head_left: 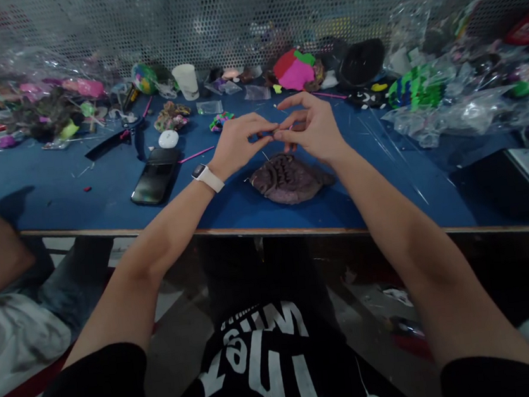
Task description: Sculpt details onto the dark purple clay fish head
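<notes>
Presently pinching a tiny piece [278, 130], too small to identify, between the fingertips of the left grip [239, 140] and the right grip [317, 127]. Hovering above the blue bench [102, 203], just beyond a purplish-brown, ridged, fish-shaped clay model [289, 183] lying below both grips, nearer the body. Wearing a white-banded smartwatch [206, 176] just behind the left grip. Working right of a black smartphone [155, 179] and a thin pink stick [196, 154], both lying left of the left grip. Facing a white paper cup [186, 83] beyond the left grip.
</notes>
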Tool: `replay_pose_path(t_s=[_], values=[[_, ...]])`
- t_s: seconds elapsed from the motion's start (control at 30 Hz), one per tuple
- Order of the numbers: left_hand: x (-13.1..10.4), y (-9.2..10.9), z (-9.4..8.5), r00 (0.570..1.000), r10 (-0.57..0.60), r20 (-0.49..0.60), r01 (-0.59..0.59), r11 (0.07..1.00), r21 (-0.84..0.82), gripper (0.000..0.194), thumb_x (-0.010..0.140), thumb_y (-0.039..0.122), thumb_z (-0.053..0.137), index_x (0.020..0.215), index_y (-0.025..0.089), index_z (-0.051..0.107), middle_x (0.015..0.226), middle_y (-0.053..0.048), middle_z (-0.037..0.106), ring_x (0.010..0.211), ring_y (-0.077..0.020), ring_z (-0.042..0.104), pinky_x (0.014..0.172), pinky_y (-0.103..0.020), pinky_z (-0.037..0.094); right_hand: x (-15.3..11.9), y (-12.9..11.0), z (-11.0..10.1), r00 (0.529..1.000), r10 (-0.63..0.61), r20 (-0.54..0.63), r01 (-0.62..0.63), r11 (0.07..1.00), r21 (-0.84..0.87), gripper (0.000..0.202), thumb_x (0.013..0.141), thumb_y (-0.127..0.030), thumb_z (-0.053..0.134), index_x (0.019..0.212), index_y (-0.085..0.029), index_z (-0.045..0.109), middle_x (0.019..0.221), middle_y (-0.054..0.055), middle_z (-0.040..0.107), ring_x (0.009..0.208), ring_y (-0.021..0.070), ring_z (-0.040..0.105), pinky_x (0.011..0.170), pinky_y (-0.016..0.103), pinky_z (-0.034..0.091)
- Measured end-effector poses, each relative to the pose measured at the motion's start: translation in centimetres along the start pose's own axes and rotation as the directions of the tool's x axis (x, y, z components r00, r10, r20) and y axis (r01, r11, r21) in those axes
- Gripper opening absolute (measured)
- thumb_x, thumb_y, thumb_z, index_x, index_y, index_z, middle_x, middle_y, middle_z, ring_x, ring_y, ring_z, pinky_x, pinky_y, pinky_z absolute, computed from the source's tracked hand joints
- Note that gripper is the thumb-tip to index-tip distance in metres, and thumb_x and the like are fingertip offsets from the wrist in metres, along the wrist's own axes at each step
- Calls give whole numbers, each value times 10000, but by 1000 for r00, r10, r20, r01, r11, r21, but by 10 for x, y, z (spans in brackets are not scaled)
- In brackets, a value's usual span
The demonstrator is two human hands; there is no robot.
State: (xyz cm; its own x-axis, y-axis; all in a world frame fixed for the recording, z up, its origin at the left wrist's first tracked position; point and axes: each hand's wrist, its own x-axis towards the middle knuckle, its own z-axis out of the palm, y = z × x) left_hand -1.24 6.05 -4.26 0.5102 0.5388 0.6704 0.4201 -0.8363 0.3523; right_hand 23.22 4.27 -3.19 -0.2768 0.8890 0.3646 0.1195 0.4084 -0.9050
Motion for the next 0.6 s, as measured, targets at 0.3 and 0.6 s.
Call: replay_pose_path(t_s=[0.3, 0.6], values=[[0, 4, -2, 1000, -19, 0, 19, 1000, 11, 157, 1097, 346, 783, 1155, 245, 887, 1127, -84, 864, 940, -210, 789, 898, -380, 655, -1, -3, 1, 1000, 22, 3, -22, 1000, 1, 780, 738, -816, 1015, 1235, -267, 771, 878, 58, 810, 718, 269, 814, 568, 390, 678], [-1, 6, -4, 999, -37, -12, 37, 999, 24, 183, 1130, 370, 730, 1155, 249, 866, 1116, -81, 849, 1003, -225, 789, 922, -388, 654, 0, -4, 5, 999, 49, 17, -49, 999, 24, 752, 693, -801, 1043, 1152, -270, 772, 859, 31, 809, 668, 233, 771, 529, 370, 638]])
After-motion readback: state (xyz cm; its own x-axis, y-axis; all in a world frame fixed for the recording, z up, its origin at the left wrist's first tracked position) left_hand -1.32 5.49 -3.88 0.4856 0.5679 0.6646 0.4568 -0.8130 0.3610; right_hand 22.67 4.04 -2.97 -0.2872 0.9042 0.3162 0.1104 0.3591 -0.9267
